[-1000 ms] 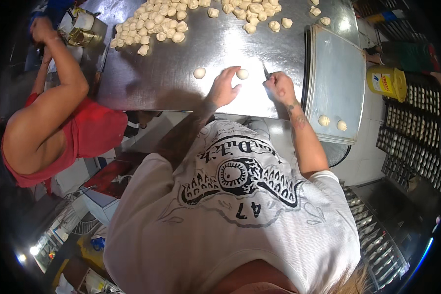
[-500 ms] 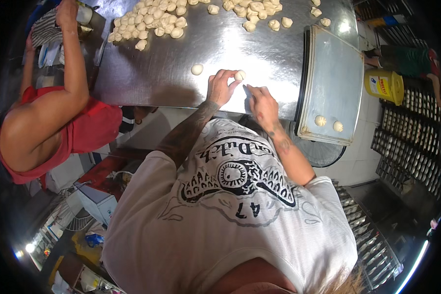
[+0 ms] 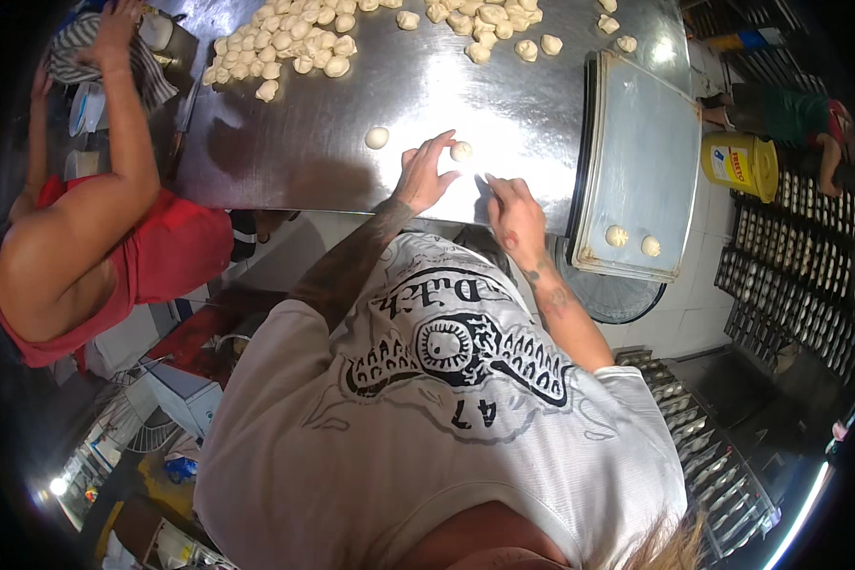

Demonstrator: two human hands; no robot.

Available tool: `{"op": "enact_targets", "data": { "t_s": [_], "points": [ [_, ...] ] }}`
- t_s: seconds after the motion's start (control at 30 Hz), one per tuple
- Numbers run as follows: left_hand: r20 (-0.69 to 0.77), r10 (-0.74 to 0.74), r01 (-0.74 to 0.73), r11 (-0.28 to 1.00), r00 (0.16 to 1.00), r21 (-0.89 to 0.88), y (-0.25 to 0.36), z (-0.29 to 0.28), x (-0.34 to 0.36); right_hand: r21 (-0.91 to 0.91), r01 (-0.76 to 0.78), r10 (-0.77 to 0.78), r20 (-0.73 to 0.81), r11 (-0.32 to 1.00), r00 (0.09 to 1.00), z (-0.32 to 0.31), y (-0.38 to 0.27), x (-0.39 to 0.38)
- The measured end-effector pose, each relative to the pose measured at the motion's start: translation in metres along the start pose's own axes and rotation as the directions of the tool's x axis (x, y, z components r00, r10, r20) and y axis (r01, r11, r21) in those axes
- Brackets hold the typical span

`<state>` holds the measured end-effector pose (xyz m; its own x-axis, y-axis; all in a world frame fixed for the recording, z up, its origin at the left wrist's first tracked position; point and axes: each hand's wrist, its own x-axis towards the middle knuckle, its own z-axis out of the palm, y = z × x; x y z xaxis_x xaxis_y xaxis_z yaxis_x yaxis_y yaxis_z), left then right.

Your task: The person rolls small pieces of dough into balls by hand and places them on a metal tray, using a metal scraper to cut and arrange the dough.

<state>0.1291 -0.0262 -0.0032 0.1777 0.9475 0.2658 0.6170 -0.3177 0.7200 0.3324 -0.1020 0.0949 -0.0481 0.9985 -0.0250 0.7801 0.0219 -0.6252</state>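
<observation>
A scored dough ball [image 3: 461, 152] rests on the shiny metal table, with thin cut lines on its top. Beside it, my left hand [image 3: 424, 175] is open, thumb and fingers apart around the ball's left side. My right hand [image 3: 516, 214] is closed in a pinch just right of the ball. A small, thin, dark-tipped blade-like tool [image 3: 483, 179] sticks out from its fingertips, apart from the dough. Another smooth dough ball [image 3: 377, 138] lies to the left of my left hand.
A metal tray [image 3: 636, 171] at the table's right edge bears two scored dough balls [image 3: 617, 236]. Rough dough pieces [image 3: 280, 38] are heaped at the far side. A person in red [image 3: 114, 256] works at the left. A yellow bucket [image 3: 755, 166] and loaded racks stand right.
My left fingers have let go of the dough ball and spread. The ball now shows more cut lines. My right hand has drawn back slightly. The person at left moved a striped cloth.
</observation>
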Motion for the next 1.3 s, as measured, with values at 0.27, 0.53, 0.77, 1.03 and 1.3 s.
{"op": "enact_targets", "data": {
  "t_s": [0.27, 0.53, 0.77, 1.03, 1.3],
  "points": [
    [0.239, -0.059, 0.056, 0.998, 0.969, 0.021, -0.001, -0.012, 0.005, -0.108, -0.029, 0.041, 0.115, 0.994, 0.993, -0.006, 0.005, -0.007],
    [-0.135, -0.34, 0.344, 0.939, 0.931, 0.001, -0.05, -0.097, -0.02, 0.124, 0.073, -0.082, 0.062, 0.99, 0.995, 0.044, -0.079, 0.056],
    [-0.009, -0.281, 0.279, 0.95, 0.96, 0.139, -0.066, -0.102, -0.009, 0.052, 0.151, -0.158, 0.148, 0.987, 0.976, 0.078, -0.091, 0.069],
    [0.101, -0.213, 0.213, 0.977, 0.972, 0.019, -0.071, -0.105, -0.001, 0.011, 0.075, -0.076, 0.118, 0.997, 0.99, 0.093, -0.112, 0.093],
    [-0.022, -0.135, 0.133, 0.987, 0.991, -0.088, -0.064, -0.11, 0.0, 0.026, 0.095, -0.096, 0.05, 0.995, 0.994, 0.078, -0.108, 0.07]
  ]
}}
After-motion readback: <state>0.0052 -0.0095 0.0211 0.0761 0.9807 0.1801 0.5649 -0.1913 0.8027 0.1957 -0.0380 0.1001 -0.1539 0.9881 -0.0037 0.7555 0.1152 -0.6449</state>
